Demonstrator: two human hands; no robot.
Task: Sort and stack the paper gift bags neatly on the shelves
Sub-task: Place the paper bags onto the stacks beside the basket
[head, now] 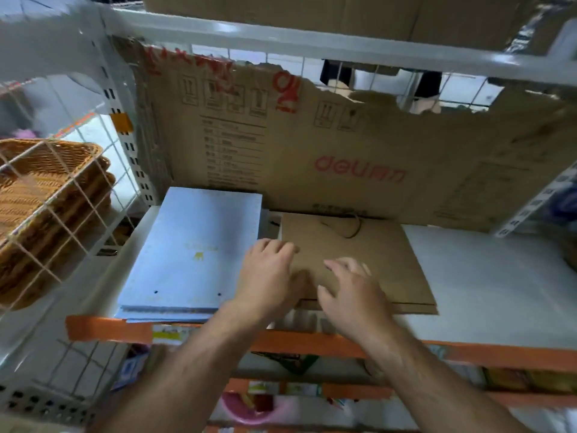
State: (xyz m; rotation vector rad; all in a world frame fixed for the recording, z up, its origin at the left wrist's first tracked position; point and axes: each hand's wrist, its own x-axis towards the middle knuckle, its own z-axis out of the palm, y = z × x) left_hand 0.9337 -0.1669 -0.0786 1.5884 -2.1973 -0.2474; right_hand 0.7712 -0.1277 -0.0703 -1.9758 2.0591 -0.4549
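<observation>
A flat brown paper gift bag (390, 260) lies on the white shelf (487, 292), its cord handle at the far end. To its left sits a stack of light blue gift bags (184, 254) with a small gold mark. My left hand (268, 276) rests on the brown bag's left edge with fingers spread flat. My right hand (349, 292) hovers or rests on the bag's near part, fingers loosely extended.
A torn cardboard sheet (343, 151) printed with red lettering stands along the shelf's back. Woven wicker baskets (40, 207) are stacked behind a wire mesh panel at left. An orange shelf beam (468, 354) runs along the front, with goods on lower shelves.
</observation>
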